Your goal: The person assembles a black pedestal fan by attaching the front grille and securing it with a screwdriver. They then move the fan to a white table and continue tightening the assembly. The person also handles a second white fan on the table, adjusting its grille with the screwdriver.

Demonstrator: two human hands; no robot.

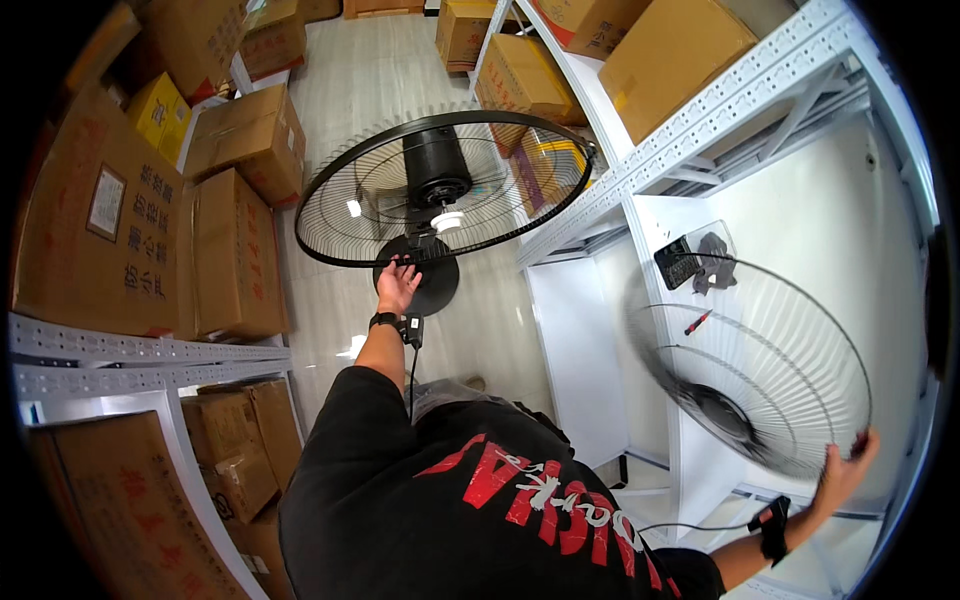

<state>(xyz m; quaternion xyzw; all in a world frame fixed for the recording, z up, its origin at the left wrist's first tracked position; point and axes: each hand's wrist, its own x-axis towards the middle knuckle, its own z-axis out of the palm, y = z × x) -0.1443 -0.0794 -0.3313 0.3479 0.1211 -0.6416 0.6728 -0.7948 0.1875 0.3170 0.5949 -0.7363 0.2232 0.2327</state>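
A black pedestal fan (435,170) stands on the floor ahead, its round base (437,288) beneath it. Its wire rear guard (480,248) is tilted face-up, and a white plastic piece (447,220) sits on the shaft in front of the motor. At the guard's near rim, my left hand (397,287) is palm up with its fingers curled against the edge. My right hand (845,470), out to the right, grips the rim of a separate round front grille (722,412). That grille leans over the white shelf, with a dark disc at its centre.
On the right-hand shelf (665,215) lie a black tray (676,264), crumpled grey material (714,262) and a red-and-black screwdriver (698,322). Cardboard boxes (235,255) fill the left racks. More boxes (680,60) sit on the far right shelving, close to the fan.
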